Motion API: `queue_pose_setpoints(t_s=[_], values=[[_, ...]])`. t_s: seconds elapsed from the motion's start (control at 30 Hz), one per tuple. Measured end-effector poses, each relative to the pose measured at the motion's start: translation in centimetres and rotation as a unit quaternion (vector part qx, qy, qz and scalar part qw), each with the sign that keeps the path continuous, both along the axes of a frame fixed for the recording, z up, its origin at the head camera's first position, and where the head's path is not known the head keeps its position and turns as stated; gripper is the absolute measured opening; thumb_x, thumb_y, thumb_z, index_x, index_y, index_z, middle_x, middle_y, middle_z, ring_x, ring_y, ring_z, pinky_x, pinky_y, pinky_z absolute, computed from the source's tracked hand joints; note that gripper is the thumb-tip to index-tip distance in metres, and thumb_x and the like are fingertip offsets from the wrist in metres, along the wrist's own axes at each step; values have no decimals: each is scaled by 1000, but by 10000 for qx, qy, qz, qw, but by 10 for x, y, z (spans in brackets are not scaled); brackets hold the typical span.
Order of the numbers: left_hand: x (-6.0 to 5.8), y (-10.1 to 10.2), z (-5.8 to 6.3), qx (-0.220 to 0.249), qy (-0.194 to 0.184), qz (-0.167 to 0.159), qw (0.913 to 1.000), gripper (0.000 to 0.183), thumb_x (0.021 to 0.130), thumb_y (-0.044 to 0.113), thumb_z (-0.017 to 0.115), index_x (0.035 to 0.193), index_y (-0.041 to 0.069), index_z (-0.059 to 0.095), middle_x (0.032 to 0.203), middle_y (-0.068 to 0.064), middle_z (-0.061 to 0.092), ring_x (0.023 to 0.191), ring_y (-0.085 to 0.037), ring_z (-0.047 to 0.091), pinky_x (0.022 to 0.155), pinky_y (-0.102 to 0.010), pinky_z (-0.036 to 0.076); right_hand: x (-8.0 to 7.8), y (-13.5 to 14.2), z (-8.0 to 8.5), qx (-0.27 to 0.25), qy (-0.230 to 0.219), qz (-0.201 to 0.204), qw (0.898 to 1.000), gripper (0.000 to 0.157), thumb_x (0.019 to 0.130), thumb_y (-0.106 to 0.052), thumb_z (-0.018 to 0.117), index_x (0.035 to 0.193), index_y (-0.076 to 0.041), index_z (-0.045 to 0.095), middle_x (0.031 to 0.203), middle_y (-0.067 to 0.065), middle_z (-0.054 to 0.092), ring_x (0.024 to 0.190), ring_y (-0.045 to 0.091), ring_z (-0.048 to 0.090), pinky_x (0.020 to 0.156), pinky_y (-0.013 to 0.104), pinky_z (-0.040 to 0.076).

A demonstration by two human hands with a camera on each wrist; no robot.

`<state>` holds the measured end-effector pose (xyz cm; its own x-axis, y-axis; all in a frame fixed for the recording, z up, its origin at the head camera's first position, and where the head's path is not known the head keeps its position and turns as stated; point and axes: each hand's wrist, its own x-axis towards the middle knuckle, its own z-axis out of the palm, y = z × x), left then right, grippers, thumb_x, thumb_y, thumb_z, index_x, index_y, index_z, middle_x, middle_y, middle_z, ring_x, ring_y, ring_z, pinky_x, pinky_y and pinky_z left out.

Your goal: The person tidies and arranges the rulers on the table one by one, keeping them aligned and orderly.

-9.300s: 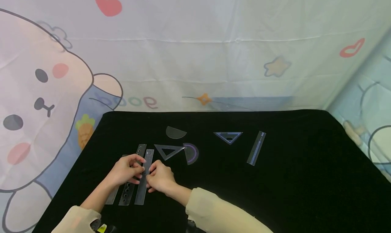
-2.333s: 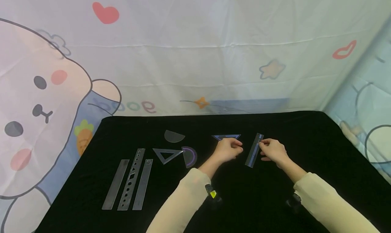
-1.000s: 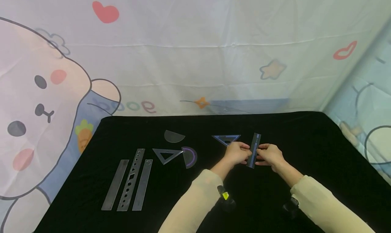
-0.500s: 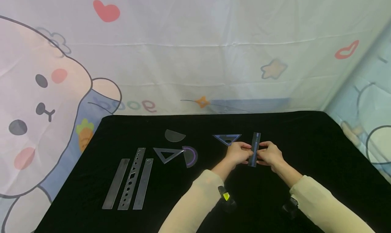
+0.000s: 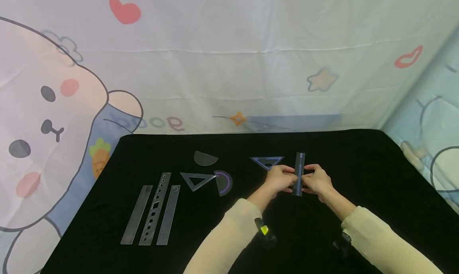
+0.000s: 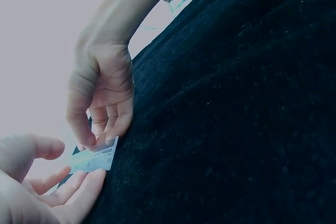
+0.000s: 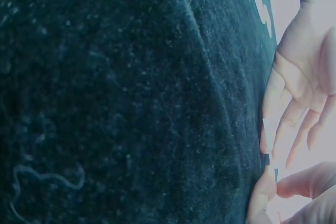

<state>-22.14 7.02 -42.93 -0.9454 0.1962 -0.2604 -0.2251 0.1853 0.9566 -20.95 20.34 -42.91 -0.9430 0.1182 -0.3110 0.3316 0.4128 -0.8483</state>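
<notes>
A short clear ruler (image 5: pixel 299 162) with a blue stripe lies flat on the black cloth, between both hands. My left hand (image 5: pixel 279 179) touches its left long edge with the fingertips; in the left wrist view the thumb stands apart from the ruler (image 6: pixel 102 157). My right hand (image 5: pixel 318 181) touches the opposite edge with relaxed fingers. The right wrist view shows both hands at its right border, with the ruler mostly hidden. Just behind my left hand lies a blue-edged set square (image 5: pixel 259 160), its lower corner close to the fingers.
Left on the cloth lie a plain ruler (image 5: pixel 136 215), a ruler with cut-out shapes (image 5: pixel 152 220) and another clear ruler (image 5: pixel 168 215), side by side. A clear set square (image 5: pixel 188 180), a purple-marked protractor (image 5: pixel 223 183) and a clear protractor (image 5: pixel 205 158) lie mid-left. A printed curtain (image 5: pixel 222 74) hangs behind.
Both hands have moved from the long rulers at left to the short ruler at right. The short ruler has turned from a slant to nearly straight and shifted slightly left.
</notes>
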Motion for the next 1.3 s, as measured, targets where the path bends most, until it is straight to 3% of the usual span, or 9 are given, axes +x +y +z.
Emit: queue_pose_setpoints(t_s=[0.53,1.3], values=[[-5,-19,0,197,-158,59,9997,32,82,8,65,112,3,58,90,-7,65,72,-19,62,60,-31,58,5,-19,4,0,502,307,9983,47,89,-4,47,134,0,33,109,24,55,80,18,62,67,31,58],[-10,-67,-3,77,102,-59,9999,17,83,4,62,100,2,60,81,-9,64,61,-16,62,54,-30,57,17,-61,3,15,845,663,9942,41,87,-5,50,127,-6,41,99,16,58,72,17,61,60,30,58]])
